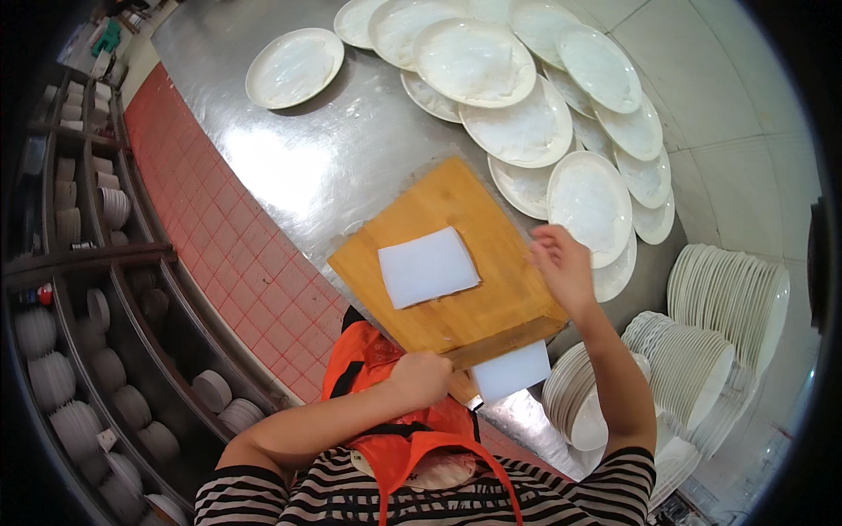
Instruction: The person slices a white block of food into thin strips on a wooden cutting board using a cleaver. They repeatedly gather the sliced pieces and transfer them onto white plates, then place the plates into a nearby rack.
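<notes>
My left hand (421, 380) is closed at the near end of a long, broad blade (510, 342), apparently a large knife, brownish like the wood it crosses. My right hand (560, 264), slightly blurred with loosely curled fingers, is above the right side of a wooden cutting board (454, 197), close to the plates; nothing shows in it. A white translucent rectangular slab (429, 268) lies on the middle of the board. Another white slab (513, 371) shows on the near side of the blade, partly hidden.
Overlapping white plates (473, 62) bearing thin whitish sheets or slices cover the far right of the metal table (368, 125). One similar plate (295, 68) sits apart. Upright rows of plates (723, 309) stand at right by a tiled wall. Dish shelves (118, 263) line the left beyond red floor tiles.
</notes>
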`<state>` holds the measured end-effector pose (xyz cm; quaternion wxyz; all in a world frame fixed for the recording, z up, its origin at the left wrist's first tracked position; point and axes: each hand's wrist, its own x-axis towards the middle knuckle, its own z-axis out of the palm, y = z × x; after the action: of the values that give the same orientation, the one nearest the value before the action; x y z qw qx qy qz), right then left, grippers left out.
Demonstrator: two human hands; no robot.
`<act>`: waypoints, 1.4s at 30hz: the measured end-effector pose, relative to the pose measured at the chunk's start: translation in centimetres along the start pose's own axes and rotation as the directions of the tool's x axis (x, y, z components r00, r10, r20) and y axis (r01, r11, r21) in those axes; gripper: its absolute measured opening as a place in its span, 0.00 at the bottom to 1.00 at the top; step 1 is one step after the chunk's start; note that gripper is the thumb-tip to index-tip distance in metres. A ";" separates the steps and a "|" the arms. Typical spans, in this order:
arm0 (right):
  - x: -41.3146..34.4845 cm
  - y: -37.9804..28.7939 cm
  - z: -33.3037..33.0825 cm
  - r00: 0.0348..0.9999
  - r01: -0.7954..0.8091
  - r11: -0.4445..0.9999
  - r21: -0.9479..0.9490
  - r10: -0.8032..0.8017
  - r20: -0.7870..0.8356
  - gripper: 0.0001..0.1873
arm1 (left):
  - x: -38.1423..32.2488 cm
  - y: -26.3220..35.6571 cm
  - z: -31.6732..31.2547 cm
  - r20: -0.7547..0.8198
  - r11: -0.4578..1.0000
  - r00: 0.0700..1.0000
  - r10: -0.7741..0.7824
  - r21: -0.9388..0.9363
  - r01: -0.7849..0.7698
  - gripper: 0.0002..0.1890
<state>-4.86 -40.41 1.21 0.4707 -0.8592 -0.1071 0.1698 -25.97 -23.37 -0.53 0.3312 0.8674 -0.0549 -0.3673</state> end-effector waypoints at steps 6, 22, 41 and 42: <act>-13.0 -1.9 -4.0 0.886 0.371 0.857 -0.357 -0.442 -0.141 0.10 | -1.1 0.1 -1.5 -0.104 0.995 0.994 0.025 -0.089 -0.034 0.08; -18.6 7.2 1.6 0.872 0.474 0.716 -0.512 -0.463 0.159 0.16 | -7.6 4.6 -3.0 -0.230 0.990 0.964 0.138 0.017 -0.138 0.11; -19.2 6.8 1.3 0.906 0.417 0.772 -0.480 -0.397 0.148 0.14 | -6.9 3.9 -3.9 -0.118 0.990 0.983 0.141 -0.011 -0.143 0.11; -19.2 6.4 1.2 0.902 0.424 0.767 -0.481 -0.404 0.150 0.13 | -6.8 3.8 -3.8 -0.109 0.991 0.985 0.133 -0.015 -0.136 0.11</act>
<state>-22.80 -49.47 -1.16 0.2540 -0.9034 -0.3428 0.0441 -27.75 -21.98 7.80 0.3675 0.8764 -0.0912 -0.2976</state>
